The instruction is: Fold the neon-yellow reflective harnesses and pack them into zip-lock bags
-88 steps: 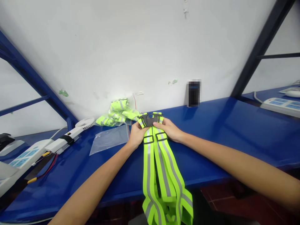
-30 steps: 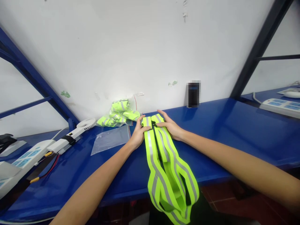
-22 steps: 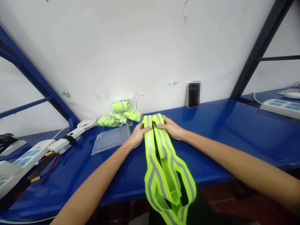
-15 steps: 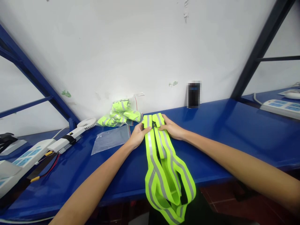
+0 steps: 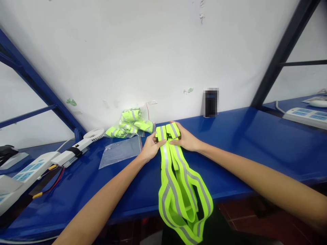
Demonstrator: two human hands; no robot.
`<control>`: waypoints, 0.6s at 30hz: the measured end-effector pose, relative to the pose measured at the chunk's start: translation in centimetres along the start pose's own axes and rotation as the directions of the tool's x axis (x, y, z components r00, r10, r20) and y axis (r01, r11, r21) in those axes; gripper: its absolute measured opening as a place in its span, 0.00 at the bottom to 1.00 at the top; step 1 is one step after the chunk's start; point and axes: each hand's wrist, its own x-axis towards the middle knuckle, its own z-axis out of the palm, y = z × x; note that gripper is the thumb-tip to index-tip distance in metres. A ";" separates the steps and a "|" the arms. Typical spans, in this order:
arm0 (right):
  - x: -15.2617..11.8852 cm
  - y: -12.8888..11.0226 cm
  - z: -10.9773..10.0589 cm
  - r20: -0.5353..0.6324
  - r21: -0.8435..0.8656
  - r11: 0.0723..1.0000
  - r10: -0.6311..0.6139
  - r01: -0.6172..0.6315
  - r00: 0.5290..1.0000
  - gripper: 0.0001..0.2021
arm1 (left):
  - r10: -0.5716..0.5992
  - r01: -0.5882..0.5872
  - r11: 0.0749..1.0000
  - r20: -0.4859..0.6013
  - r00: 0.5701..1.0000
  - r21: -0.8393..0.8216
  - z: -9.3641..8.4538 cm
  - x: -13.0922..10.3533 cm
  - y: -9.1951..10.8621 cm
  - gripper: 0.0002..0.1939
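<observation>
A neon-yellow reflective strap vest (image 5: pixel 178 183) with grey stripes lies on the blue workbench (image 5: pixel 245 146), its loops hanging over the front edge. My left hand (image 5: pixel 151 147) pinches the folded top of the left strap. On the other side, my right hand (image 5: pixel 185 137) grips the folded top of the right strap. Both hands hold the top ends slightly raised off the bench, close together.
A clear zip bag (image 5: pixel 119 152) lies flat left of my hands. Behind it, bagged folded vests (image 5: pixel 130 124) rest by the wall. A white hand fan (image 5: pixel 79 146) and power strips (image 5: pixel 25 170) sit far left; another power strip (image 5: pixel 306 117) sits far right. A dark device (image 5: pixel 211 102) leans on the wall.
The black back panel seen first has been folded under, leaving only yellow strap tops showing. The hanging loops were gathered up. In the last second my hands lifted the strap tops a little.
</observation>
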 end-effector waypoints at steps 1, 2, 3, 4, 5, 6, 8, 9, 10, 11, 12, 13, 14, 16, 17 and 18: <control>0.0 0.0 0.0 -0.007 -0.024 1.000 -0.010 0.009 1.000 0.45 | -0.004 0.004 1.000 -0.001 1.000 -0.003 0.0 0.0 0.0 0.31; 0.0 0.0 0.0 -0.012 -0.042 0.999 -0.016 0.015 1.000 0.45 | -0.006 0.006 1.000 -0.005 1.000 -0.001 0.1 0.0 0.1 0.31; -0.1 -0.1 0.0 -0.015 -0.049 0.999 -0.017 0.016 1.000 0.45 | -0.008 0.008 1.000 -0.009 1.000 0.003 0.2 0.0 0.1 0.30; -0.1 -0.2 0.0 -0.008 -0.045 0.999 -0.008 0.008 1.000 0.45 | -0.007 0.007 1.000 -0.014 1.000 0.008 0.2 0.0 0.2 0.29; -0.1 -0.4 -0.1 0.009 -0.029 1.000 0.013 -0.013 1.000 0.44 | -0.004 0.004 1.000 -0.018 1.000 0.011 0.3 0.0 0.2 0.29; -0.1 -0.6 -0.2 0.031 -0.008 0.999 0.044 -0.044 0.999 0.41 | 0.003 -0.002 1.000 -0.022 1.000 0.012 0.3 0.0 0.2 0.28; -0.1 -1.0 -0.6 0.080 0.030 0.993 0.110 -0.113 0.991 0.36 | 0.010 -0.009 1.000 -0.031 0.999 0.016 0.4 0.0 0.2 0.27; -0.1 -1.1 -0.8 0.101 0.039 0.990 0.131 -0.135 0.986 0.34 | 0.010 -0.009 1.000 -0.033 0.999 0.018 0.3 0.0 0.1 0.27; -0.1 -1.2 -1.0 0.121 0.044 0.988 0.139 -0.145 0.983 0.33 | 0.011 -0.011 1.000 -0.032 0.999 0.016 0.3 0.1 0.1 0.26; 0.0 -1.2 -1.1 0.138 0.050 0.989 0.133 -0.141 0.981 0.33 | 0.013 -0.012 1.000 -0.027 1.000 0.010 0.3 0.1 0.0 0.26; 0.0 -1.1 -1.3 0.155 0.060 0.990 0.120 -0.131 0.981 0.34 | 0.013 -0.013 1.000 -0.020 1.000 0.000 0.2 0.1 -0.1 0.26; 0.0 -1.0 -1.3 0.171 0.073 0.990 0.106 -0.119 0.980 0.35 | 0.013 -0.013 1.000 -0.013 1.000 -0.007 0.2 0.1 -0.1 0.25; 0.1 -0.9 -1.4 0.180 0.085 0.990 0.092 -0.109 0.979 0.36 | 0.012 -0.012 1.000 -0.009 1.000 -0.008 0.2 0.1 -0.1 0.24; 0.1 -0.6 -1.3 0.185 0.100 0.990 0.078 -0.097 0.980 0.38 | 0.008 -0.007 1.000 -0.015 1.000 0.017 0.2 0.1 0.0 0.23; 0.1 -0.5 -1.3 0.181 0.099 0.990 0.079 -0.098 0.980 0.39 | 0.006 -0.005 0.999 -0.022 1.000 0.037 0.2 0.1 0.2 0.22; 0.1 -0.4 -1.2 0.175 0.090 0.990 0.088 -0.105 0.981 0.39 | 0.005 -0.004 0.998 -0.027 1.000 0.055 0.3 0.0 0.3 0.22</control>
